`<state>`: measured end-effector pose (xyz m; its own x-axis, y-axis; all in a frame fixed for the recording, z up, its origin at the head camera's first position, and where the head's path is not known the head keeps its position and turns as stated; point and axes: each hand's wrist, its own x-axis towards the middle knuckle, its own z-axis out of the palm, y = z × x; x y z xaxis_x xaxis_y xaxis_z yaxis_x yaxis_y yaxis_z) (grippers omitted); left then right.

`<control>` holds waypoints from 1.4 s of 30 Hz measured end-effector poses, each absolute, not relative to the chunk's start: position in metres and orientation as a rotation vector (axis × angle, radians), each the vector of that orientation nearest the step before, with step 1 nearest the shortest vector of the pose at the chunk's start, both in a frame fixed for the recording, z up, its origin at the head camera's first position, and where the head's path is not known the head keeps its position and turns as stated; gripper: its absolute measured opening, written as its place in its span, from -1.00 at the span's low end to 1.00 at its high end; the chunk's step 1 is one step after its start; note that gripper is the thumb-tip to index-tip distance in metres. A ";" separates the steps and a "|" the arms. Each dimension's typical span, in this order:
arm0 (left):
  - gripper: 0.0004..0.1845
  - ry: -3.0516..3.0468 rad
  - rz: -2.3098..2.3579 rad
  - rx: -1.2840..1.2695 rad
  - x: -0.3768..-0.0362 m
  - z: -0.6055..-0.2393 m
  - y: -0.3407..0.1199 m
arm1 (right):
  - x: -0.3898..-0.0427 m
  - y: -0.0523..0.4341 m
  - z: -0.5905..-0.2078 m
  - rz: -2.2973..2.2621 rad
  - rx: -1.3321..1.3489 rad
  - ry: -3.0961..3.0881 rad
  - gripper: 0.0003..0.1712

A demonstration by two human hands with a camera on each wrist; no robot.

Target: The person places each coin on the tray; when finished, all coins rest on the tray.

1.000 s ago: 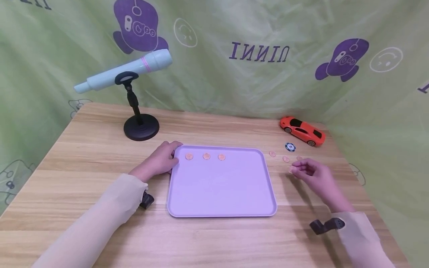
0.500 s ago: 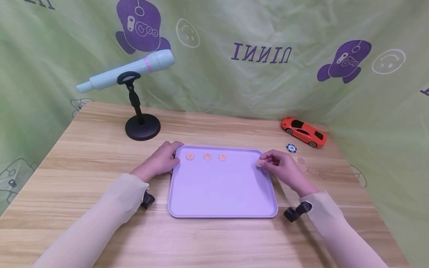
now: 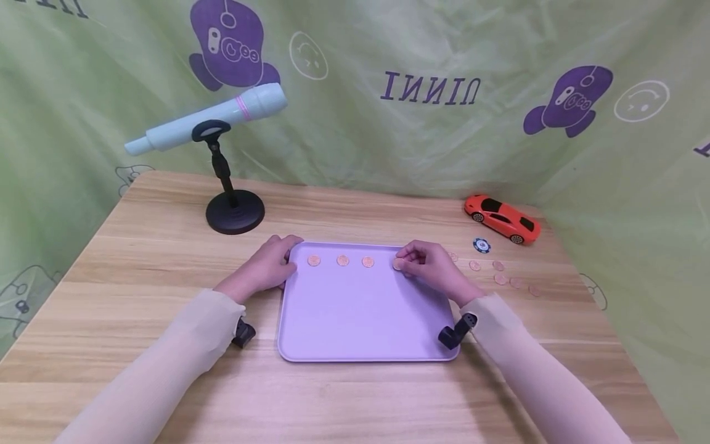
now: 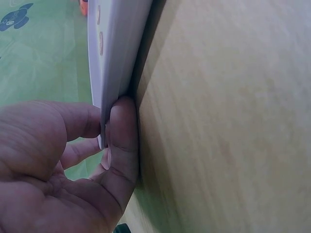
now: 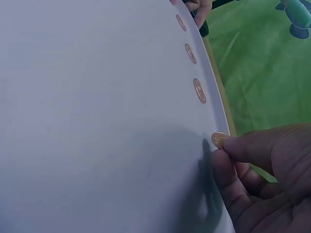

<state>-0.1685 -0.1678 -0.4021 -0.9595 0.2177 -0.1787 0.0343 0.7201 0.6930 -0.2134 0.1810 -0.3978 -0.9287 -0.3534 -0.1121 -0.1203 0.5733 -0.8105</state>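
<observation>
My left hand [image 3: 268, 263] grips the upper left corner of a lavender tray [image 3: 360, 320], thumb above the rim and fingers beneath it in the left wrist view. Between thumb and fingertip, my right hand [image 3: 431, 265] pinches a copper coin [image 5: 219, 140] over the tray near its far rim. Three more copper coins lie flat in a row along that rim: the left coin [image 3: 314, 260], the middle coin [image 3: 342, 260] and the right coin [image 3: 368, 262]. The held coin is to the right of this row.
Several loose coins [image 3: 498, 266] lie on the wooden table right of the tray. Behind them are a blue and white poker chip [image 3: 481, 245] and a red toy car [image 3: 501, 219]. A light blue microphone [image 3: 216, 118] on a black stand [image 3: 235, 211] stands at the back left.
From the loose coins on the right, my right hand has moved left over the tray, carrying a coin to the row's right end. My left hand stays on the tray corner.
</observation>
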 end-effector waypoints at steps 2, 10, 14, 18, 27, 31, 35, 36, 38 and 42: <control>-0.38 2.680 1.067 0.199 -0.169 -0.402 -0.168 | -0.215 0.177 -0.398 -1.281 -0.409 2.547 -0.76; -0.39 2.684 1.058 0.205 -0.168 -0.400 -0.168 | -0.219 0.169 -0.402 -1.265 -0.467 2.580 -0.81; -0.39 2.694 1.059 0.212 -0.168 -0.399 -0.168 | -0.218 0.165 -0.400 -1.255 -0.457 2.601 -0.83; -0.39 2.694 1.070 0.214 -0.168 -0.399 -0.168 | -0.218 0.163 -0.398 -1.214 -0.460 2.627 -0.82; -0.40 2.685 1.087 0.228 -0.168 -0.403 -0.167 | -0.217 0.160 -0.399 -1.086 -0.466 2.695 -0.83; -0.40 2.706 1.069 0.233 -0.168 -0.403 -0.168 | -0.216 0.158 -0.397 -1.065 -0.481 2.699 -0.83; -0.39 2.723 1.071 0.245 -0.168 -0.402 -0.167 | -0.217 0.157 -0.397 -1.042 -0.475 2.696 -0.83; -0.39 2.724 1.074 0.249 -0.167 -0.402 -0.167 | -0.217 0.156 -0.397 -1.035 -0.473 2.695 -0.83; -0.39 2.726 1.075 0.250 -0.167 -0.402 -0.167 | -0.218 0.156 -0.397 -1.019 -0.475 2.696 -0.84; -0.39 2.731 1.064 0.246 -0.167 -0.402 -0.168 | -0.219 0.155 -0.395 -1.004 -0.487 2.690 -0.85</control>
<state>-0.1666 -0.1678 -0.4018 -0.9661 0.2258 -0.1252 0.0816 0.7271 0.6816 -0.2186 0.1551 -0.3953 -0.9188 -0.3829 -0.0963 -0.2263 0.7104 -0.6664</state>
